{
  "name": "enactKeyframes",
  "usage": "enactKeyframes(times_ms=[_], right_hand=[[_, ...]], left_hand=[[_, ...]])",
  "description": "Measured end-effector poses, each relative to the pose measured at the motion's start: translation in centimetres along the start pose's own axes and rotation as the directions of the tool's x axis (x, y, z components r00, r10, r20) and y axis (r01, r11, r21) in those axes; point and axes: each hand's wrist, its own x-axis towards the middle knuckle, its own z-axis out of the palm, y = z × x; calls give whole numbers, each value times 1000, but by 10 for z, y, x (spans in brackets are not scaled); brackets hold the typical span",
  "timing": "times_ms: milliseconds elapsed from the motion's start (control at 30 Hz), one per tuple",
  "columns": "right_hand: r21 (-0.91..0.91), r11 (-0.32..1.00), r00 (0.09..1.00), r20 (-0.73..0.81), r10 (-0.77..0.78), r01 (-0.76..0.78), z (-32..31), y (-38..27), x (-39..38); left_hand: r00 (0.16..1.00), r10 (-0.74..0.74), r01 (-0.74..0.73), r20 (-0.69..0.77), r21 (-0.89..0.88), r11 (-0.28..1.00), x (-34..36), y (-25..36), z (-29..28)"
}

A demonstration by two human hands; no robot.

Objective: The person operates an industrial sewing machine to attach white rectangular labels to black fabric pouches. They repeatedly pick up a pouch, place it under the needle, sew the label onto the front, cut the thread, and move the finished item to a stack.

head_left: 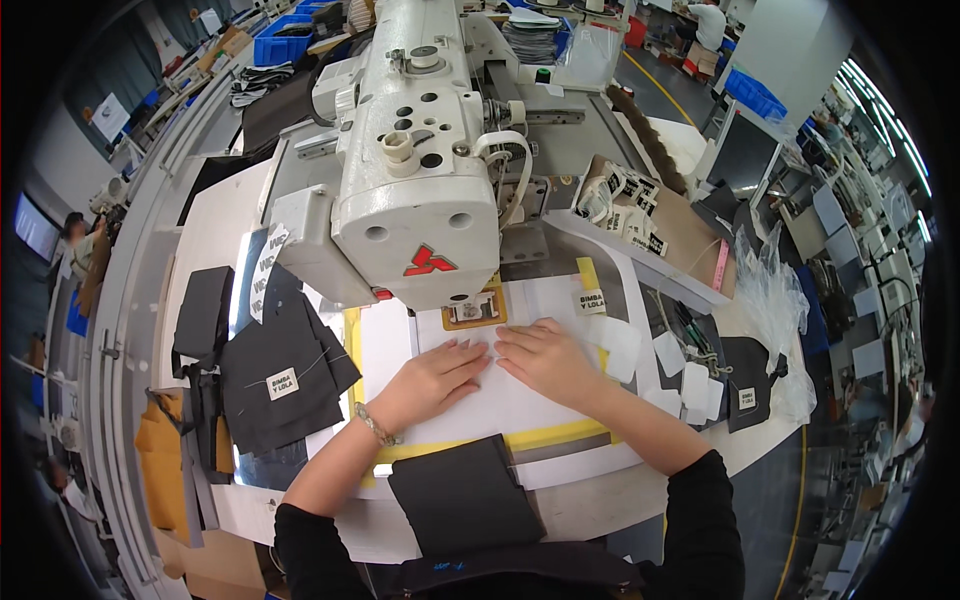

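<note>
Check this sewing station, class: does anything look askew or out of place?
Mildly, yes. The flat black fabric pieces left of the bulky white sewing machine lie fanned, their edges uneven. Small cream-and-black labels lie jumbled in the open brown tray. I see nothing spilled.

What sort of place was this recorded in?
Most likely a sewing workshop or factory: a large white industrial sewing machine fills the middle, dark fabric-like pieces lie stacked left of it, and a box of small labels stands right.
</note>
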Motion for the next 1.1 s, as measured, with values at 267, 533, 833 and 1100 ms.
enactKeyframes(times_ms=[267, 533, 833, 1100], right_hand=[[-114, 992, 993, 105, 58, -46, -9, -9, 3], [-104, 993, 990, 116, 77, -65, -6, -10, 4], [-111, 991, 990, 112, 91, -79, 1, -12, 2], [-105, 989, 982, 144, 120, -106, 0, -14, 4]], left_hand=[[997, -32, 21, 76, 148, 989, 2, -2, -3], [986, -108, 74, 126, 246, 966, 5, -4, -2], [983, -130, 99, 132, 217, 971, 8, -4, -1], [969, -186, 145, 162, 236, 961, 7, -5, 1]])
